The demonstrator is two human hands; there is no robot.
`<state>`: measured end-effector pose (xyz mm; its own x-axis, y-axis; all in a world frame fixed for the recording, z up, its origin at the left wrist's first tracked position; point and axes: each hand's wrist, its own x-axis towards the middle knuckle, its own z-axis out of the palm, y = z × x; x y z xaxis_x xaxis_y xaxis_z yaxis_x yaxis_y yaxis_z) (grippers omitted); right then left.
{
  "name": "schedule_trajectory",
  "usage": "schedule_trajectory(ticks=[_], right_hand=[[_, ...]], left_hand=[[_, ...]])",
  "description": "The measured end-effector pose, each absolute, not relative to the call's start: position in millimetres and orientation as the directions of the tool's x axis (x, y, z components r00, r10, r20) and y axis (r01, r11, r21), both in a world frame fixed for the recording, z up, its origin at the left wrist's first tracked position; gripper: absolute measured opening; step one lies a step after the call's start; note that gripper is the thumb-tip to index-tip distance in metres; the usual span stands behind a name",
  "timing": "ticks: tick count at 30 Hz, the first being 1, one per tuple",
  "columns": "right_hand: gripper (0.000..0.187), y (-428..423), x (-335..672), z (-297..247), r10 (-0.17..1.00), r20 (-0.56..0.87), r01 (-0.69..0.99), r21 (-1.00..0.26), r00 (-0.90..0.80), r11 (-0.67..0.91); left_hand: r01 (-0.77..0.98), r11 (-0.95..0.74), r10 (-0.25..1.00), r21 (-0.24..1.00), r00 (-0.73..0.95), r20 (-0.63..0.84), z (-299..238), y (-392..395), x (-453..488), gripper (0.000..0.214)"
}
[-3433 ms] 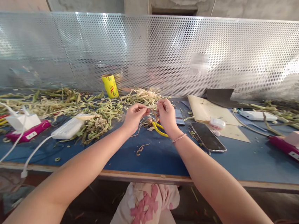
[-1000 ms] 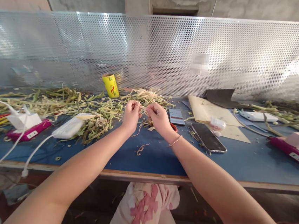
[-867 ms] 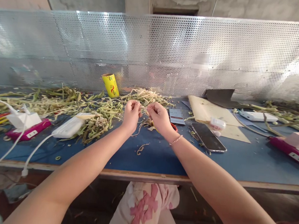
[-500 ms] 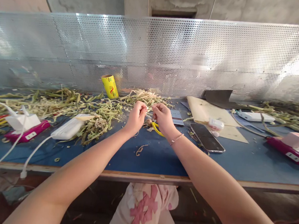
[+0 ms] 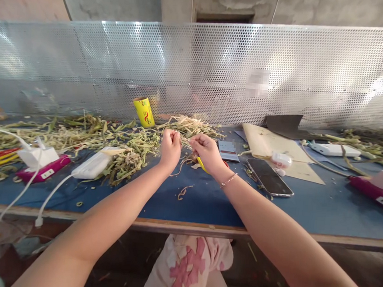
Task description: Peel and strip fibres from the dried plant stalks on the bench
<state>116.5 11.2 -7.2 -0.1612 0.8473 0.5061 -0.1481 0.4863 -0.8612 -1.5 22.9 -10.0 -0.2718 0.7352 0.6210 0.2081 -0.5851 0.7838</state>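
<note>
My left hand (image 5: 171,149) is closed in a fist-like pinch above the middle of the blue table, its fingertips towards my right hand. My right hand (image 5: 207,152), with a bracelet at the wrist, pinches thumb against forefinger a short way to the right. Pale thin strands show in the gap between the hands, but I cannot tell whether they are held or lie on the heap behind. Partly hidden beneath my right hand is a yellow curved handle (image 5: 203,164). Just behind the hands lies a heap of dry, shredded plant stalks (image 5: 193,126).
Dried plants (image 5: 129,155) spread across the left, beside a yellow cardboard tube (image 5: 144,112), a white power bank (image 5: 96,163) and a magenta power strip (image 5: 44,172). Rightward lie a phone (image 5: 271,178), cream paper (image 5: 266,141) and a small white case (image 5: 281,160). A perforated metal screen (image 5: 212,73) stands behind.
My hands have drawn apart, the left one shifting leftward and its fingers curling tighter. The view has shifted slightly, so the table things appear a little further right.
</note>
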Motion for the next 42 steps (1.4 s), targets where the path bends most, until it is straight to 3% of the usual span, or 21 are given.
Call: schedule_trajectory(ticks=[7,15,19,22,25,33,42], right_hand=[[0.012,10,116,-7,0.838,0.545,-0.054,-0.838,-0.032,0.543],[0.026,14,122,-13,0.827,0.534,0.068,-0.831,-0.176,0.551],[0.023,11,124,-11,0.798,0.583,0.104,-0.793,-0.153,0.6],[0.022,11,124,-11,0.794,0.593,0.085,-0.791,-0.134,0.606],[0.02,12,123,-12,0.808,0.575,0.068,-0.808,-0.129,0.586],[0.02,12,121,-9,0.883,0.447,-0.136,-0.892,-0.14,0.43],[0.021,11,118,-7,0.929,0.348,-0.337,-0.896,-0.126,0.289]], left_hand=[[0.186,-0.592,0.752,0.784,-0.224,0.621,-12,23,-1,0.016],[0.248,-0.619,0.741,0.745,-0.131,0.659,-5,15,-2,0.017],[0.055,-0.547,0.828,0.836,-0.114,0.549,-2,12,3,0.022],[-0.182,-0.382,0.924,0.906,-0.066,0.377,1,9,8,0.028],[-0.226,-0.289,0.955,0.93,0.005,0.298,2,6,10,0.03],[-0.114,-0.396,0.917,0.911,0.003,0.399,1,6,10,0.02],[-0.237,-0.368,0.922,0.899,0.035,0.386,5,2,12,0.019]])
